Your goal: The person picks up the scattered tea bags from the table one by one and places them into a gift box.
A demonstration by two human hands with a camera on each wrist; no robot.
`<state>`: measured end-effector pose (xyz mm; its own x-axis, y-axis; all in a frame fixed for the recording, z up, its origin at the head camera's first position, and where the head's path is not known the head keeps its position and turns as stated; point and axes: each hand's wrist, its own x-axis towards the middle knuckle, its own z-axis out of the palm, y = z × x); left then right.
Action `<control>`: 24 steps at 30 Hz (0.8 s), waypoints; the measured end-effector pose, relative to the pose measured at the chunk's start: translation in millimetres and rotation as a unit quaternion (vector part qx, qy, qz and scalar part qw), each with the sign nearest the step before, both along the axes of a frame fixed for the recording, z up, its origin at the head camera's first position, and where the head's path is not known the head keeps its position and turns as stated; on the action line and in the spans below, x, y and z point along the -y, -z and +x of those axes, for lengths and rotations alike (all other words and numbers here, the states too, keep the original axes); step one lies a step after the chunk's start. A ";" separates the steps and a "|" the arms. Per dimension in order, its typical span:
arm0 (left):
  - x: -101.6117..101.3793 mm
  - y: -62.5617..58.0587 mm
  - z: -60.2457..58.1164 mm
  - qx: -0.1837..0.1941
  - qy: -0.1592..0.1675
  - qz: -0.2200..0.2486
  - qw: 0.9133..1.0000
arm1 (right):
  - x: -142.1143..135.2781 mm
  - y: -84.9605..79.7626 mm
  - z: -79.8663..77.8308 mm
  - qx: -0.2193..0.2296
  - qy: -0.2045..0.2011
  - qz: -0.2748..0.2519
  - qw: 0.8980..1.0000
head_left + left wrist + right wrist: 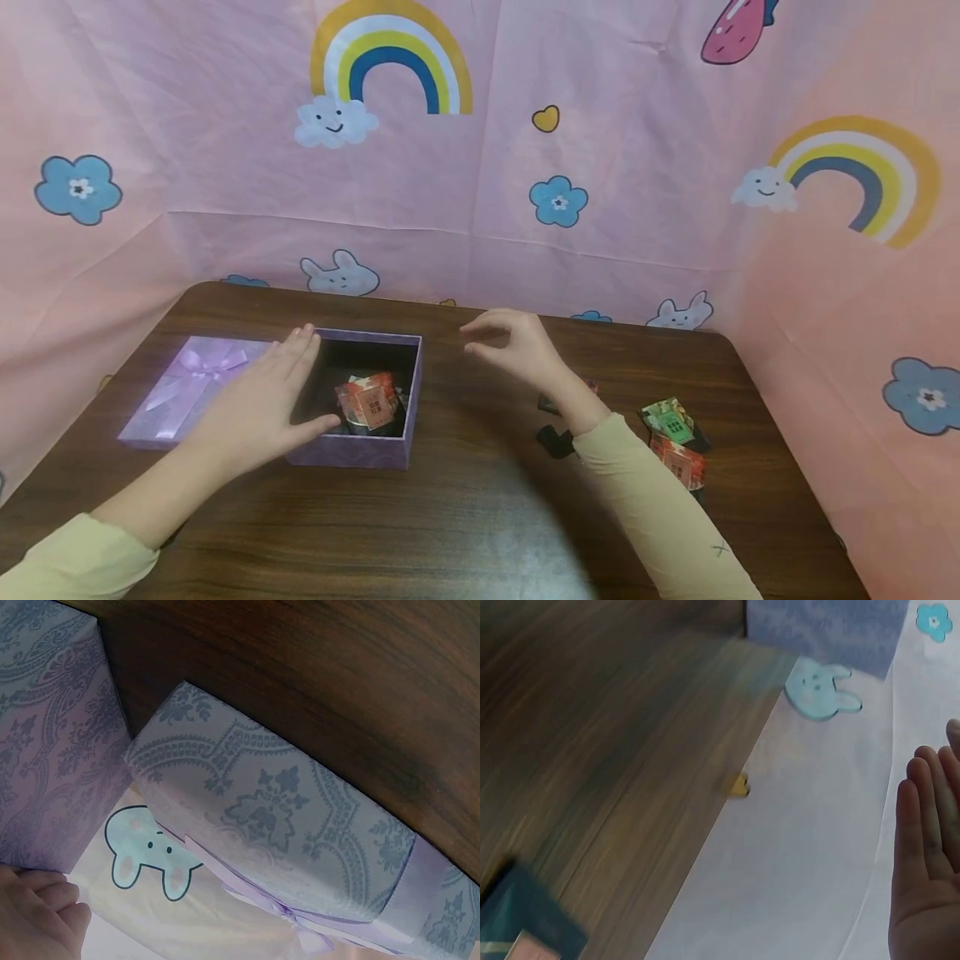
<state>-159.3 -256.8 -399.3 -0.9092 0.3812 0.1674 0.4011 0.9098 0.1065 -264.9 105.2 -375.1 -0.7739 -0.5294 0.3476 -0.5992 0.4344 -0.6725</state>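
Observation:
A purple gift box (348,452) stands uncovered on the table, with several small red and dark packets (372,403) inside. My left hand (262,404) rests over its left edge, fingers straight and thumb apart; in the left wrist view, fingers (56,900) touch the patterned box wall (56,742). To the right of the box, my right hand (517,343) is raised above the table. Its fingers bend loosely towards the thumb, and nothing shows between them. The right wrist view has that hand (930,847) at its right edge, apart from the box (825,630).
A lid (198,379) with a purple ribbon bow lies left of the box. On the table's right side are a green packet (670,422), a red packet (678,461) and a dark one (555,442), partly behind my right forearm. Printed cloth (480,167) surrounds the table.

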 end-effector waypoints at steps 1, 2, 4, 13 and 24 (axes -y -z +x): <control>0.2 -0.2 -0.1 0.000 0.000 -0.001 1.000 | -5.0 0.2 -0.5 0.003 0.004 -0.001 1.000; 0.4 -0.2 0.0 0.001 -0.001 -0.001 1.000 | -9.9 0.5 -0.9 0.004 0.010 -0.001 1.000; 0.7 0.1 0.1 -0.002 0.000 -0.002 1.000 | -19.7 1.1 -1.6 0.007 0.021 -0.004 1.000; 1.6 1.6 0.7 -0.013 0.005 0.004 1.000 | -63.2 4.7 -0.8 0.020 0.070 -0.001 0.997; 1.1 2.9 -0.1 -0.011 0.005 0.000 1.000 | -111.5 10.3 4.7 0.058 0.140 0.025 0.988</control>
<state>-159.3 -257.9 -402.1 -0.9012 0.3908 0.1876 0.4129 0.9056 0.0972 -260.1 216.7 -385.4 -0.9255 -0.3036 0.2266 -0.3711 0.6062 -0.7034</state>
